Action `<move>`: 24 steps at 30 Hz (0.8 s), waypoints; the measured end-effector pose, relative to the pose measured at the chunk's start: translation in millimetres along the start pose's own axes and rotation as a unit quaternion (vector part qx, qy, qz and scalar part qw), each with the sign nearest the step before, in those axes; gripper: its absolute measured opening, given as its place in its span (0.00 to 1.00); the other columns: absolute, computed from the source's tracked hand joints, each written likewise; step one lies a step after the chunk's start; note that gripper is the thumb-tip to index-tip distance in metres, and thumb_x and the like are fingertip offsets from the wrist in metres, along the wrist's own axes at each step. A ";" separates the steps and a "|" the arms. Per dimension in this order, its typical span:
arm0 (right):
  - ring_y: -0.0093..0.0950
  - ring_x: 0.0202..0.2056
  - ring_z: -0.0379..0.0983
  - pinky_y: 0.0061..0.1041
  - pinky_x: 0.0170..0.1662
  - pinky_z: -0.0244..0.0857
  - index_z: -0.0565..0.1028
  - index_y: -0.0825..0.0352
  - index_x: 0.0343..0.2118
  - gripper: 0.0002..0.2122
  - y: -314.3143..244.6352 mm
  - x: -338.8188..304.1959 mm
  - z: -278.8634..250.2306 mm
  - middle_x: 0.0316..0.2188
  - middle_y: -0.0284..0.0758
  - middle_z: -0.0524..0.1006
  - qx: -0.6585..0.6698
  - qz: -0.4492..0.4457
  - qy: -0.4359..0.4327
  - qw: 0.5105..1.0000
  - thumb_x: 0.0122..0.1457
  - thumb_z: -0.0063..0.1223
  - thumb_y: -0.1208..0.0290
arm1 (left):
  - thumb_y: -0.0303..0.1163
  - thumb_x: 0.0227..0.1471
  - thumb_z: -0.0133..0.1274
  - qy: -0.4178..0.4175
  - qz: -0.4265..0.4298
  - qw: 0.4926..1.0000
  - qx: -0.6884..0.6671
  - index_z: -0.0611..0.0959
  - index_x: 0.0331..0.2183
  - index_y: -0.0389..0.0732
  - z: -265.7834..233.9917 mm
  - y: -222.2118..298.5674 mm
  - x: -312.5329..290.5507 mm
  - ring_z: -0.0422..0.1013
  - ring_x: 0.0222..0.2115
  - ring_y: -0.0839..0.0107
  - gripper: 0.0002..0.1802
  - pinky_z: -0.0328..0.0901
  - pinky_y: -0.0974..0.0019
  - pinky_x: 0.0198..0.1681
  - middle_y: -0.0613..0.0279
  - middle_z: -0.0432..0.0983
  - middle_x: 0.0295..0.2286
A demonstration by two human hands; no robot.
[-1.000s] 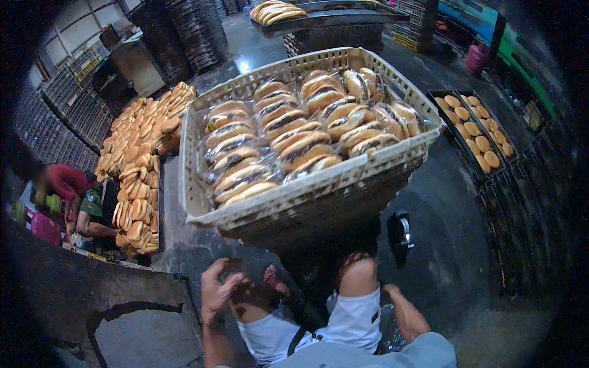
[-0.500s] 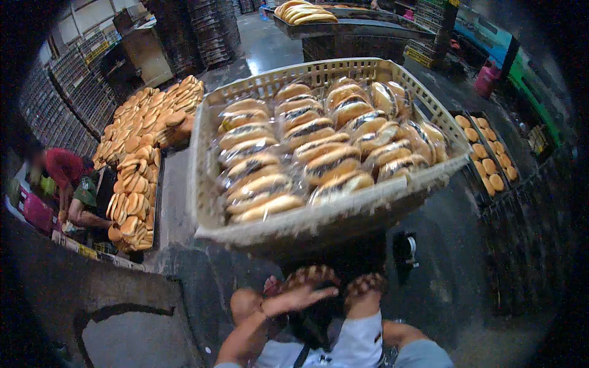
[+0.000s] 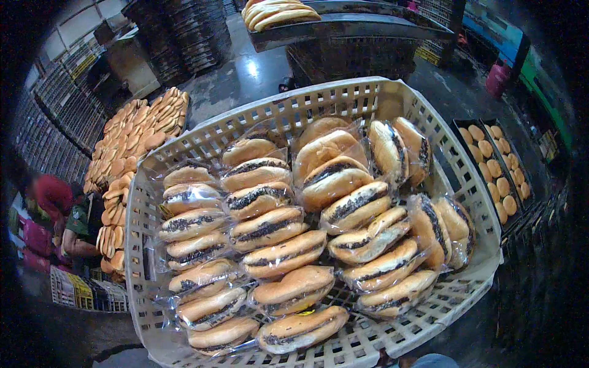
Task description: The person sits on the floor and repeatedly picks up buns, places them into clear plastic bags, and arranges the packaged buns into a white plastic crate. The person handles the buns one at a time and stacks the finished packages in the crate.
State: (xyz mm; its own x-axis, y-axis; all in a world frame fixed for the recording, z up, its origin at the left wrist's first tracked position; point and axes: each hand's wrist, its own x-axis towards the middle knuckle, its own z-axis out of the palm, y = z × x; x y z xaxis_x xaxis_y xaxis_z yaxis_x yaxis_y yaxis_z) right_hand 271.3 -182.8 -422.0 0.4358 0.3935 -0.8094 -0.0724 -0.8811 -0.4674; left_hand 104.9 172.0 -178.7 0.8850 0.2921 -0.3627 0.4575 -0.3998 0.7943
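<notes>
A cream plastic crate (image 3: pixel 140 245) with slatted walls fills the middle of the view. Inside lie several rows of clear-wrapped buns (image 3: pixel 270 224), each split with a dark filling. Most sit on edge in columns; at the right side a few wrapped buns (image 3: pixel 429 233) are turned the other way. Neither of my hands shows; the crate's near wall covers the area below. Just a patch of blue-grey cloth (image 3: pixel 434 360) peeks out at the bottom edge.
Loose unwrapped buns (image 3: pixel 132 135) are heaped at the left, beside a bending person in a red top (image 3: pixel 49 196). Black trays of round buns (image 3: pixel 491 165) stand at the right. A dark table (image 3: pixel 368 21) with long buns is at the back, near a pink cylinder (image 3: pixel 498 78).
The crate now looms larger and lower in view, showing more of its inside. My left hand, forearms and feet, visible before below the crate, have gone out of sight.
</notes>
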 end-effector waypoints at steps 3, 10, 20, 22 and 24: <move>0.35 0.43 0.75 0.36 0.48 0.68 0.77 0.65 0.49 0.19 5.2 -2.9 -21.6 0.41 0.40 0.79 0.012 -0.001 0.014 1.000 0.60 0.54 0.59 | 0.48 0.57 0.58 0.016 -0.007 1.000 0.002 0.83 0.43 0.42 3.3 3.8 2.4 0.75 0.43 0.58 0.20 0.67 0.58 0.49 0.58 0.79 0.42; 0.33 0.41 0.76 0.34 0.47 0.68 0.78 0.66 0.49 0.18 48.3 -33.2 -51.2 0.39 0.39 0.80 0.023 -0.033 0.026 0.999 0.61 0.53 0.58 | 0.49 0.57 0.58 0.064 -0.010 0.997 0.033 0.83 0.42 0.41 32.9 31.2 -20.7 0.75 0.43 0.60 0.21 0.68 0.58 0.48 0.58 0.79 0.41; 0.31 0.38 0.77 0.31 0.46 0.68 0.79 0.67 0.47 0.18 127.2 -69.5 -102.0 0.36 0.37 0.81 0.052 -0.245 0.056 0.967 0.62 0.50 0.58 | 0.50 0.56 0.59 0.044 0.067 0.985 0.154 0.84 0.41 0.41 93.9 99.9 -38.2 0.76 0.42 0.62 0.22 0.68 0.58 0.48 0.59 0.80 0.40; 0.30 0.38 0.77 0.30 0.46 0.68 0.79 0.67 0.47 0.18 138.2 -79.4 -101.7 0.35 0.37 0.82 0.106 -0.274 0.095 0.951 0.63 0.50 0.58 | 0.50 0.56 0.59 0.000 0.090 0.979 0.185 0.84 0.41 0.41 96.3 123.0 -31.3 0.76 0.42 0.62 0.22 0.68 0.58 0.47 0.59 0.80 0.40; 0.32 0.39 0.77 0.31 0.47 0.68 0.78 0.68 0.49 0.21 114.3 -81.7 -98.4 0.37 0.37 0.82 0.263 -0.241 0.123 0.926 0.65 0.46 0.54 | 0.50 0.56 0.59 -0.028 0.064 0.983 0.167 0.84 0.41 0.41 76.3 149.0 -48.9 0.76 0.42 0.63 0.23 0.68 0.58 0.47 0.59 0.81 0.40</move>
State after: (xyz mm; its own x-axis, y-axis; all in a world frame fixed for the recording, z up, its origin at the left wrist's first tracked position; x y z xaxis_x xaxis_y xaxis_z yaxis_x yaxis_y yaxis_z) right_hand 315.7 -341.5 -374.3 0.7174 0.5795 -0.3866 -0.2146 -0.3441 -0.9141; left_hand 136.4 31.8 -79.8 0.9366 0.1765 -0.3028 0.3362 -0.6968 0.6336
